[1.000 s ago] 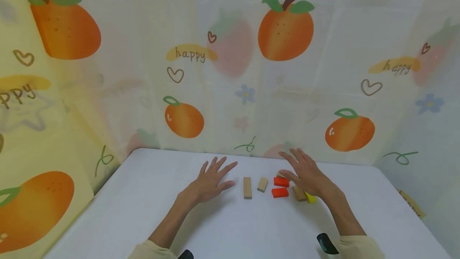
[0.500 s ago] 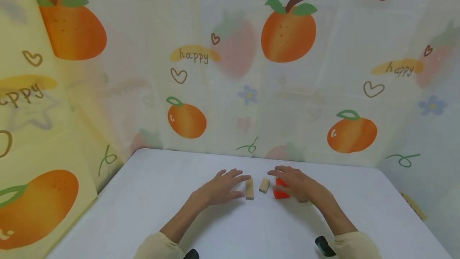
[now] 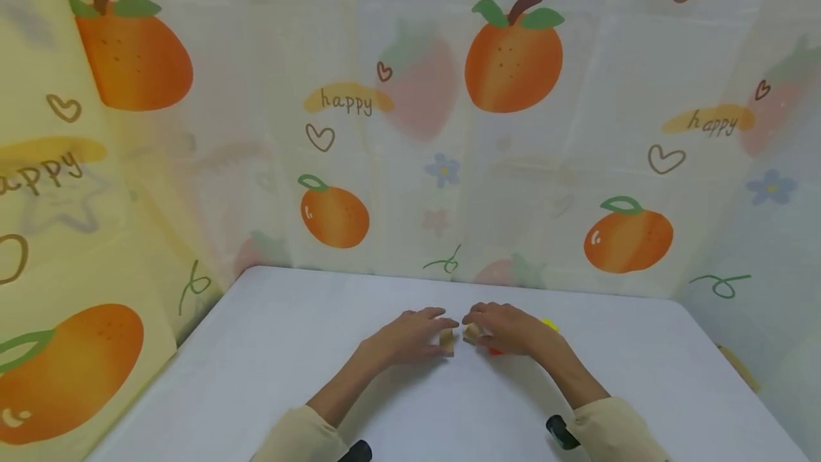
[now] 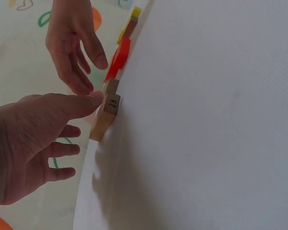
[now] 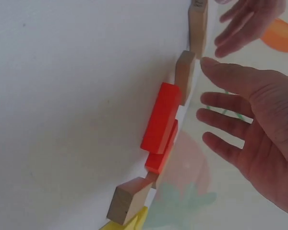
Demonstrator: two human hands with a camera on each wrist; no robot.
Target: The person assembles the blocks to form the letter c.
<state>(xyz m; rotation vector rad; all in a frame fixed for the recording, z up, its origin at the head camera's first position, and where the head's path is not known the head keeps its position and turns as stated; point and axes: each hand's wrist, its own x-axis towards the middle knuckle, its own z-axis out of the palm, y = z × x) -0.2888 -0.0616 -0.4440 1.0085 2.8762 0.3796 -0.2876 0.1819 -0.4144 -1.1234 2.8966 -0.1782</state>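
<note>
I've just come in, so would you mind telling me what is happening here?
A person is working bare-handed at a white table. The left hand, spread open, is at a long wooden block marked 28; the right hand, also spread, is near a shorter wooden block beside it. Whether either touches is hard to tell. Farther right are two red blocks, another wooden block and at least one yellow block.

Yellow block partly hidden, head view

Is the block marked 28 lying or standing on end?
Lying: in the left wrist view, the block stretches lengthwise along the white table.
</note>
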